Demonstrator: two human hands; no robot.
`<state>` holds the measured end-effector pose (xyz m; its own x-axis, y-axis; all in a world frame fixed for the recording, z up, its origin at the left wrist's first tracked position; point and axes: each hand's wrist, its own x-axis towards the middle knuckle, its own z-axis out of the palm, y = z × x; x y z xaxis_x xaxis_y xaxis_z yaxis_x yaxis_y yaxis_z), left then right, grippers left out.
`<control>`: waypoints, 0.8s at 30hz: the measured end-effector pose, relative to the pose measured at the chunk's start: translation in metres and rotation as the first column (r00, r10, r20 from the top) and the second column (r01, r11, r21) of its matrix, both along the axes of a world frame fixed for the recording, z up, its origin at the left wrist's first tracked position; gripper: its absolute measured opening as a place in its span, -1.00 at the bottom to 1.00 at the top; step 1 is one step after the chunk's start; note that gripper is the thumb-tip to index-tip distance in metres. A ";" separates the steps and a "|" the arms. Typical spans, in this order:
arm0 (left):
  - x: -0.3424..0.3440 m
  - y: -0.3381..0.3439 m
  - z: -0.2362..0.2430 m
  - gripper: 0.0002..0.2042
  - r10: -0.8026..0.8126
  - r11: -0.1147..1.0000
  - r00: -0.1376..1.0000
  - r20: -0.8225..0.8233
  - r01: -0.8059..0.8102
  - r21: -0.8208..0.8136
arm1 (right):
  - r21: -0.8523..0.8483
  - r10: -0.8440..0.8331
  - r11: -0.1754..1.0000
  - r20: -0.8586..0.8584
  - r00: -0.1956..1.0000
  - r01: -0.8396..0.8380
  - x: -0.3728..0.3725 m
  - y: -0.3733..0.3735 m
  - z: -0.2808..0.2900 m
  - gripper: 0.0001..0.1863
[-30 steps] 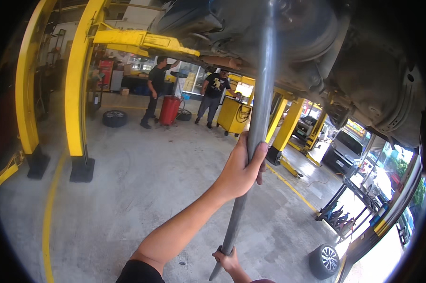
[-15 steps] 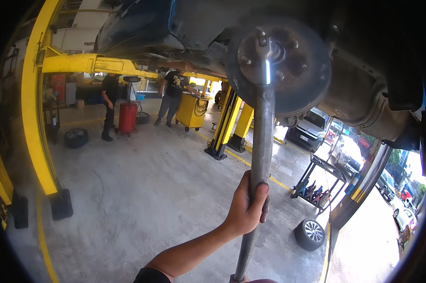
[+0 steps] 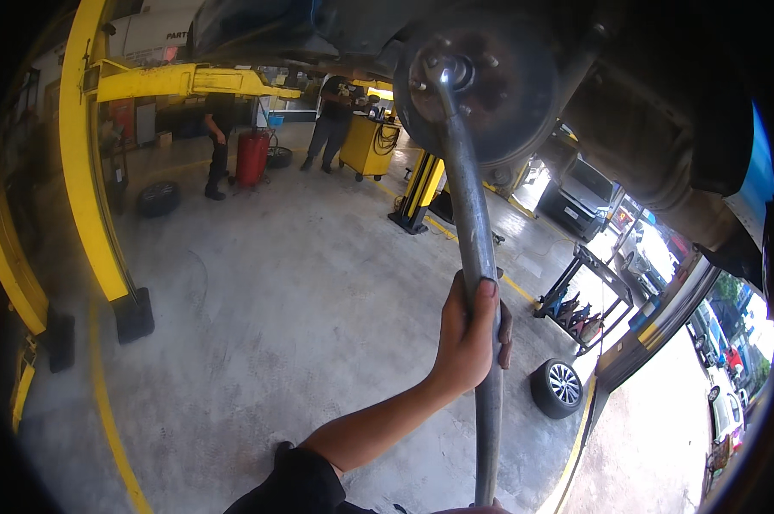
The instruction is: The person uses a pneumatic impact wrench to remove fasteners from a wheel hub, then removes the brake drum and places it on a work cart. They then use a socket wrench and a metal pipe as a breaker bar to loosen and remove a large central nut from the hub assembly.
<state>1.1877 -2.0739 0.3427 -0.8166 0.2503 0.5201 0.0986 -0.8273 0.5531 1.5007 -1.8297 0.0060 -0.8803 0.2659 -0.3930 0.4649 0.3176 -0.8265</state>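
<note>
A long grey metal pipe (image 3: 468, 201) runs from the wheel hub down past the lower edge of view. At its top a shiny tool head (image 3: 445, 79) lies over the hub face, beside the round centre; whether it sits on a stud or nut I cannot tell. Several studs stick out of the rusty hub (image 3: 481, 86) with its dark drum. My left hand (image 3: 468, 338) is closed around the middle of the pipe, thumb across the front. Only a sliver of my right hand (image 3: 468, 511) shows at the bottom edge, closed about the pipe's lower part.
Overhead is a raised car's underbody (image 3: 627, 163). A yellow lift post (image 3: 91, 163) with its arm (image 3: 181, 83) stands left. A loose wheel (image 3: 557, 388) and black tool cart (image 3: 588, 291) are right. Two people stand behind, near a red drum (image 3: 251, 158) and yellow cabinet (image 3: 370, 146).
The view has shifted, and the hub sits higher and farther left. The pipe's lower end has swung to the right, now leaning the other way. Both hands stay on it.
</note>
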 end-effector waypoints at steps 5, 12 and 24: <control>0.030 0.008 0.025 -0.51 -0.080 0.996 0.990 0.113 0.074 0.054 | -0.019 -0.004 1.000 0.163 0.987 0.007 0.095 0.029 0.033 -0.45; 0.056 0.011 0.050 -0.42 -0.160 0.981 0.971 0.179 0.137 0.134 | -0.438 -0.137 0.877 0.164 0.977 0.196 0.130 -0.017 0.199 -0.68; -0.005 -0.005 0.094 -0.54 0.092 0.994 0.995 0.036 -0.094 0.058 | 0.233 0.053 0.969 0.142 0.988 -0.085 0.264 0.079 -0.091 -0.26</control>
<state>1.1830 -2.0794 0.4366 -0.8521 0.1420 0.5037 0.1587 -0.8470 0.5073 1.7648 -1.7504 -0.0852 -0.8437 0.3061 -0.4409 0.5357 0.5327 -0.6552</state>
